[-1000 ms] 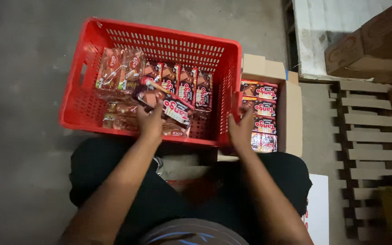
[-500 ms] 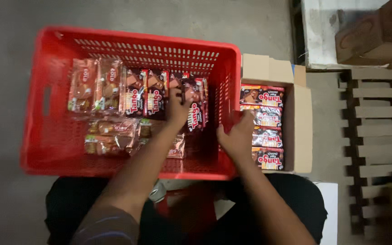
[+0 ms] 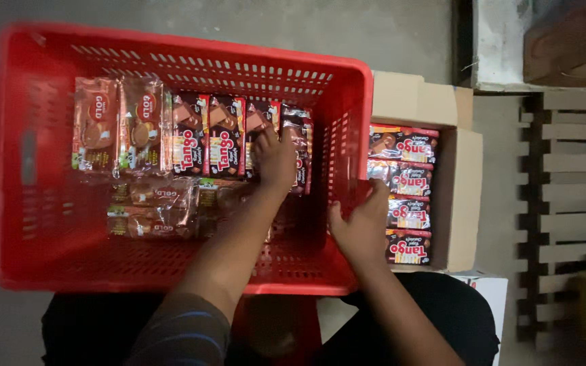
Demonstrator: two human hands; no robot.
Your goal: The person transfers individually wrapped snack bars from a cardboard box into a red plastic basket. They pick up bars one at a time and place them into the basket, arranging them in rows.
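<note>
Two hands: our left hand (image 3: 276,159) presses flat on upright crate packs (image 3: 296,156); right hand (image 3: 361,227) grips the crate wall (image 3: 347,135), carton packs (image 3: 408,210) at three o'clock.

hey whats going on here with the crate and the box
A seated person leans over a red plastic crate on the floor. Their left hand rests flat on a row of snack packets lined up inside the crate. Their right hand is at the crate's right wall, beside an open cardboard box holding more red packets. Whether the right hand grips a packet is unclear.
</note>
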